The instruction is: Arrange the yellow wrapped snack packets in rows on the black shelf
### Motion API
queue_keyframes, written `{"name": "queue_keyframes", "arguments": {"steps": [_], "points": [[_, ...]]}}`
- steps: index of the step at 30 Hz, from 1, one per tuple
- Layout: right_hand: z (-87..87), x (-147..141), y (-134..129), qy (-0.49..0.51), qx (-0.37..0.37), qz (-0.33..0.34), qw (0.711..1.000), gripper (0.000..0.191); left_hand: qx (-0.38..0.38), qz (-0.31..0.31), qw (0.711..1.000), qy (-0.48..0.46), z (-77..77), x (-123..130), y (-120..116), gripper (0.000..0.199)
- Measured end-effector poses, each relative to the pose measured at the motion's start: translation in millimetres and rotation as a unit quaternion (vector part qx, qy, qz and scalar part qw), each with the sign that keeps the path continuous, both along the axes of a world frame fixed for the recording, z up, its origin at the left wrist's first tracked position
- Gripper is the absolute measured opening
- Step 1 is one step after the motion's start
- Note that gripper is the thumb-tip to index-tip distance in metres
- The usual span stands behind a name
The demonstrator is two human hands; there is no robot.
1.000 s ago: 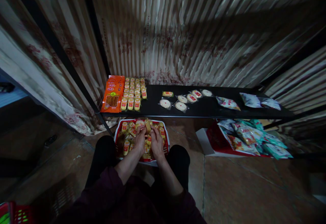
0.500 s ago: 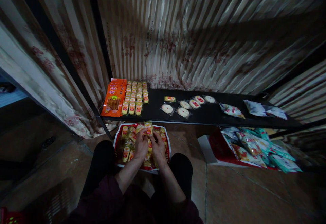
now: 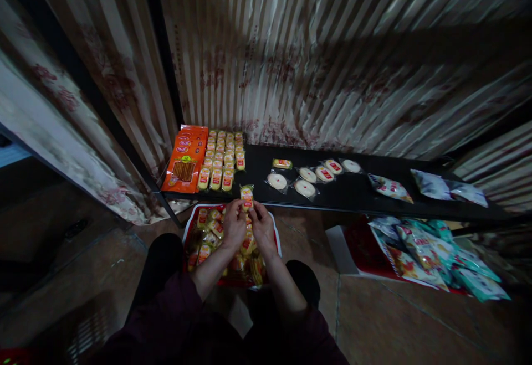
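Between my fingertips I hold a small yellow wrapped snack cake upright, its red label facing me. My left hand grips its lower left side and my right hand its lower right. Below them is a red basket with a white rim, full of more such cakes, partly hidden by my arms. Just beyond, on the black shelf, rows of the same wrapped cakes stand close together. An orange snack packet leans at their left.
Round pale wrapped cakes and one yellow packet lie mid-shelf. White pouches lie farther right. Under the shelf, a red and white box holds green and white bags. A black post rises at the shelf's left.
Both hands have moved up and forward from over the basket, lifting the cake close to the shelf's front edge. The view has shifted slightly.
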State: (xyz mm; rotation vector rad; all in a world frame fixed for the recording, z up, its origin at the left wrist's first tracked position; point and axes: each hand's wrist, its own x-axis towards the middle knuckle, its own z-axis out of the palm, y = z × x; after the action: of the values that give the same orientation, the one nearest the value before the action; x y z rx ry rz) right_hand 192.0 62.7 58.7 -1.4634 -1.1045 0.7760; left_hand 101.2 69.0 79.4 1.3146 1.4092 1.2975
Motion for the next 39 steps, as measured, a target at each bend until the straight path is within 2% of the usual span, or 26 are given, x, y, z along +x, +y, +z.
{"name": "queue_keyframes", "arguments": {"steps": [4,10,16,22,31,35,39], "points": [[2.6,1.5,20.7,-0.007,0.002,0.007,1.000,0.034,0.001,0.002,1.000,0.007,5.7,1.5,19.1,0.032],[7.1,6.9,48.4,-0.033,0.007,0.022,0.999,0.034,0.011,0.006,1.000,0.003,6.6,8.2,43.8,0.038],[1.0,10.8,76.6,-0.095,0.006,0.008,0.995,0.034,0.003,0.006,0.999,0.032,6.1,16.7,67.6,0.039],[-6.8,14.3,100.8,-0.113,-0.002,0.011,0.994,0.037,-0.019,-0.001,0.999,0.048,0.9,24.7,88.9,0.038],[-14.8,17.7,125.9,-0.139,-0.002,0.009,0.990,0.037,-0.045,0.012,0.999,0.017,-3.1,39.1,111.3,0.037],[-22.4,16.3,133.4,-0.154,0.009,-0.010,0.988,0.037,-0.062,0.016,0.998,0.006,-10.8,43.9,120.1,0.041],[-29.3,17.4,141.4,-0.178,0.010,-0.013,0.984,0.038,-0.048,0.020,0.999,0.014,-22.0,48.0,127.1,0.044]]}}
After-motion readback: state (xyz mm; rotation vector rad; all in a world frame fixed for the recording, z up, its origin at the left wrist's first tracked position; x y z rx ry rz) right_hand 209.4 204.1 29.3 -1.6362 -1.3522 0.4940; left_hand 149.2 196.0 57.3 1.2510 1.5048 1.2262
